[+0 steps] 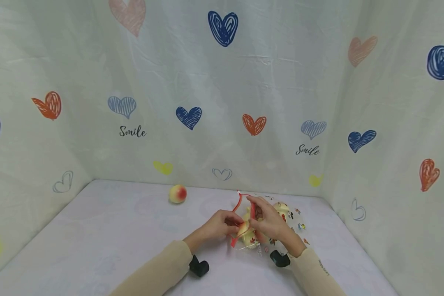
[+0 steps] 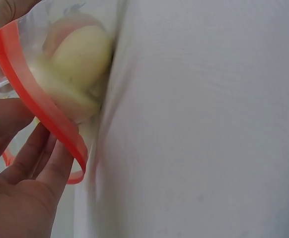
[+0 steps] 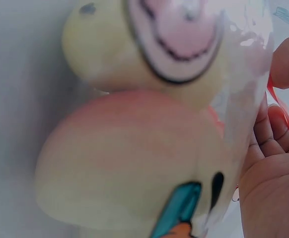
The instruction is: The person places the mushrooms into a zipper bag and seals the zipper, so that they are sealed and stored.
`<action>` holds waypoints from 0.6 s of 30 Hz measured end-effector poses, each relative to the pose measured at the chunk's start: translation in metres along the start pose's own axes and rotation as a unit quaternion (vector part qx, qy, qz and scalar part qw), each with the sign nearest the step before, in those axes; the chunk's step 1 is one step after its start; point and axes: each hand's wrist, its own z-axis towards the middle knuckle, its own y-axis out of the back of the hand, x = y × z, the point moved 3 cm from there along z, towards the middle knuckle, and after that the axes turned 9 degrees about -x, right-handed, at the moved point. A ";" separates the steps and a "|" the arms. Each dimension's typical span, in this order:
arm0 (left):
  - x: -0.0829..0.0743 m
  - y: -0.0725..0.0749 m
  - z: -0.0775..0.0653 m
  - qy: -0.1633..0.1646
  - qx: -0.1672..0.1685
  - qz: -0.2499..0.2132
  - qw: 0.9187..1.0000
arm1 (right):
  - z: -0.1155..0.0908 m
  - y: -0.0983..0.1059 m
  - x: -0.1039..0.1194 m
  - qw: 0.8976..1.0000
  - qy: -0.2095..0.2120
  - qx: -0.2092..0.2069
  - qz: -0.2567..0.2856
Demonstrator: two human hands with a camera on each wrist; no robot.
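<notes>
1. Bag [image 1: 238,203]: clear, printed, red rim [image 2: 37,99]. Mouth between the hands, body on the table [image 1: 133,230], running out past the right hand.
2. Peaches [image 2: 82,57]: at least two inside, beyond the left fingertips — full count unclear through plastic.
3. Left hand [image 1: 219,224]: narrow, thumb and fingers pinching the rim.
4. Right hand [image 1: 270,218]: pinching the rim too, farther along it.
5. Risk: if either pinch slips, the soft rim would likely fold and the mouth collapse.
6. Risk: tipping the mouth down toward the left hand could spill peaches — round, nothing blocking them.
7. Loose peach [image 1: 177,194]: on the table, beyond the left hand and left of it, well apart. A bump could roll it.
8. Black block [image 1: 280,259] below the right wrist, near the bag: might snag plastic.
</notes>
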 end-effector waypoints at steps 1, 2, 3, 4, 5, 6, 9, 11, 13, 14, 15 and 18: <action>0.000 0.000 0.000 0.002 0.000 -0.001 1.000 | 0.000 0.000 0.000 1.000 -0.001 0.000 0.000; 0.000 -0.001 0.000 0.004 0.000 0.000 1.000 | 0.000 0.000 0.000 1.000 0.001 -0.001 0.001; 0.000 0.000 0.000 0.008 -0.001 0.001 1.000 | 0.000 0.000 0.000 1.000 0.000 0.000 0.003; 0.000 0.000 0.001 0.010 -0.002 0.004 1.000 | 0.001 0.000 0.000 1.000 0.000 0.000 0.004; 0.001 -0.001 0.001 0.014 -0.002 0.008 1.000 | 0.001 0.000 0.000 1.000 -0.002 0.001 0.005; 0.002 -0.001 0.001 0.017 -0.003 0.013 1.000 | 0.001 0.000 0.000 1.000 -0.004 0.002 0.005; 0.002 -0.001 0.002 0.026 -0.005 0.024 0.999 | 0.001 0.000 0.001 1.000 -0.005 0.003 0.002; 0.002 -0.001 0.002 0.029 -0.005 0.027 0.999 | 0.001 0.000 0.001 1.000 -0.004 0.002 0.000; -0.001 -0.001 0.002 0.025 -0.005 0.024 0.999 | 0.000 0.000 0.001 1.000 -0.003 0.003 -0.003; -0.002 -0.001 0.002 0.023 -0.005 0.021 0.999 | 0.000 0.000 0.001 1.000 -0.002 0.003 -0.003; -0.003 -0.002 0.002 0.021 -0.004 0.019 1.000 | 0.000 0.000 0.000 1.000 -0.001 0.003 -0.002; -0.004 -0.003 0.002 0.019 -0.005 0.013 1.000 | 0.000 0.000 0.000 1.000 0.000 0.003 0.004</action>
